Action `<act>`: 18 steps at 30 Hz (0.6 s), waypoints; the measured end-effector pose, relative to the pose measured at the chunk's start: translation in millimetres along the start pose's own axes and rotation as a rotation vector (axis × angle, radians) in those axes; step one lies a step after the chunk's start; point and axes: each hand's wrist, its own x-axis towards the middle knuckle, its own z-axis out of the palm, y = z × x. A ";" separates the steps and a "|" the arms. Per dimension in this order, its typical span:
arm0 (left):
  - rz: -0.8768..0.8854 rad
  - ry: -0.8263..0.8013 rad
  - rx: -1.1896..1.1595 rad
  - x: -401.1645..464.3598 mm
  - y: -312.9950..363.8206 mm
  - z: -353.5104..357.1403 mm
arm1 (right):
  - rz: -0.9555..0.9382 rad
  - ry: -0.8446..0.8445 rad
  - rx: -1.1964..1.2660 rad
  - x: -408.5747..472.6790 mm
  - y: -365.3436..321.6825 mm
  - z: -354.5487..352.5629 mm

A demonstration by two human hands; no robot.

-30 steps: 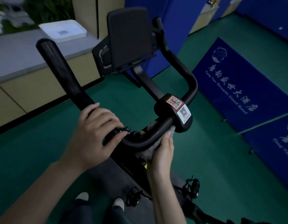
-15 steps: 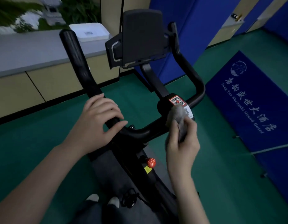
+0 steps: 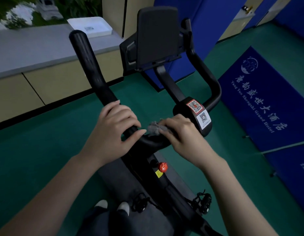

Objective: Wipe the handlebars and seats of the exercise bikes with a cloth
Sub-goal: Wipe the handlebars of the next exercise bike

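Two hands on handlebar [image 3: 96, 79]: your left hand [image 3: 113, 132] wraps bar bend, right hand [image 3: 180, 133] presses bunched grey cloth [image 3: 154, 128] onto centre bar beside QR stickers [image 3: 199, 111]. Risks, judged: cloth snagging sticker edges; seat out of view, easily skipped.

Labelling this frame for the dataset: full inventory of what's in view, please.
handlebar: 1, black, centre, looped
console: 1, dark grey, top centre
QR stickers: 2, red and white, on stem hub
knob: 1, red, on frame below bar
pedals: 2, black, bottom
cloth: 1, grey, on the bar
tray: 1, white, on counter
mats: 2, blue, floor right
left hand: grips bar
right hand: presses cloth to bar
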 end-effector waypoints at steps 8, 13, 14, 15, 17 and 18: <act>0.008 -0.005 -0.007 -0.2 -1.0 -1.7 | 0.130 0.084 -0.085 6.7 0.2 -3.2; 0.019 -0.004 -0.002 1.1 -1.0 -2.9 | 0.147 0.080 -0.135 5.7 3.3 -7.2; 0.021 -0.008 0.002 1.4 -1.2 -3.2 | 0.172 0.109 -0.152 4.8 4.3 -8.2; 0.020 -0.011 0.005 1.6 -1.2 -3.3 | 0.190 0.138 -0.140 3.7 3.3 -7.7; 0.018 -0.015 0.008 1.4 -1.6 -3.8 | 0.193 0.180 -0.099 1.2 -4.2 -2.7; 0.019 -0.016 0.008 1.0 -1.8 -3.7 | 0.186 0.191 -0.099 -0.2 -9.4 0.7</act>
